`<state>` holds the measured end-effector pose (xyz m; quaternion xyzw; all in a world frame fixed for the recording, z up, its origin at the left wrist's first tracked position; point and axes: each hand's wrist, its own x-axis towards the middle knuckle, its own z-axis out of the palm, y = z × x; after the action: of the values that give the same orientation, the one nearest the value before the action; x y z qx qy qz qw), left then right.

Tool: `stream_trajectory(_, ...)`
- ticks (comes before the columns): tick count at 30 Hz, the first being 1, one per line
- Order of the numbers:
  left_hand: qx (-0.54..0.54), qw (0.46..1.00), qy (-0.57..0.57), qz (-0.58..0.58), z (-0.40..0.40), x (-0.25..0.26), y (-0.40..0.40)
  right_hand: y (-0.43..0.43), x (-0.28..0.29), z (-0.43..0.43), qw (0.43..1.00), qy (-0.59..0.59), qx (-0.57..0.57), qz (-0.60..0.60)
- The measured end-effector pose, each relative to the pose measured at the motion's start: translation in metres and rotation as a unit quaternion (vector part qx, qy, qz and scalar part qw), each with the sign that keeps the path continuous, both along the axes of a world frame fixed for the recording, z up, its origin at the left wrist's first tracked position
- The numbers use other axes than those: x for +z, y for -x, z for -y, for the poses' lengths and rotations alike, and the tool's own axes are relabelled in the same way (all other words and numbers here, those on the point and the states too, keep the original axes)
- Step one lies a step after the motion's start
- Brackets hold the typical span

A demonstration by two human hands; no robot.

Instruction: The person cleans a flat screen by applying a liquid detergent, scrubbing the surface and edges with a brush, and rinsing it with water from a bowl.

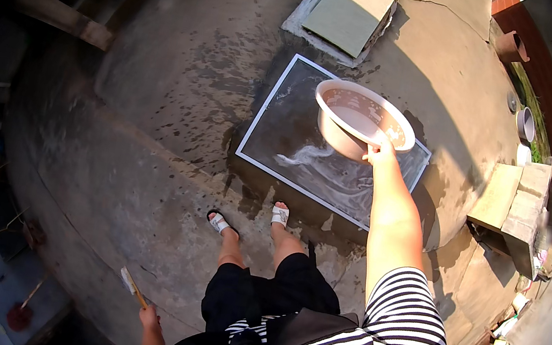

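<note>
My right hand (380, 153) grips the near rim of a pale pink plastic basin (342, 137), held out at arm's length and tilted. White shapes decorate its inner wall, and its bottom looks pale. Beneath it, a white-framed window screen (300, 190) lies flat on the wet concrete. Whitish suds (305, 155) streak its dark mesh. The basin and my arm hide part of the screen's right side. Low at my left side, my left hand (150, 317) is closed around the wooden handle of a brush (132, 285) with pale bristles.
Past the screen's far edge sits a raised block with a flat greenish slab (347, 21). A masonry stand (508, 197) is at the right. A terracotta pot (511, 47) and a metal bowl (525, 124) line the far right. My sandalled feet (279, 214) stand close to the frame's near edge.
</note>
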<state>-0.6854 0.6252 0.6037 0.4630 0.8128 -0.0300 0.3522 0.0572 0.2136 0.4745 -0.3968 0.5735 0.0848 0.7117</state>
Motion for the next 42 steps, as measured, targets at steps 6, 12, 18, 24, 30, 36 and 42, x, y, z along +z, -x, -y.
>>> stream_trajectory(6,-0.038,0.998,-0.011,-0.049,-0.009,0.000,-0.046,0.016,0.006,0.131,0.995,0.028,-0.099,-0.013)
stream_trajectory(12,-0.041,0.999,-0.003,-0.017,-0.008,0.010,-0.099,0.056,0.010,0.236,0.987,0.129,-0.100,-0.010)
stream_trajectory(18,-0.095,0.994,-0.018,-0.051,-0.013,0.015,-0.107,0.103,0.007,0.273,0.975,0.189,-0.089,-0.076)
stream_trajectory(24,-0.100,0.995,0.007,-0.029,-0.016,0.005,-0.093,0.126,0.010,0.266,0.975,0.190,-0.054,-0.100)
stream_trajectory(30,-0.094,0.995,0.009,-0.020,-0.029,-0.001,-0.049,0.134,0.014,0.180,0.990,0.120,-0.018,-0.077)
stream_trajectory(36,-0.055,0.997,0.052,-0.007,-0.025,-0.003,-0.004,0.150,0.010,0.100,0.999,0.000,0.013,-0.031)
stream_trajectory(42,-0.038,0.998,0.051,0.001,-0.033,-0.016,0.038,0.164,0.010,0.012,0.998,-0.051,0.014,-0.034)
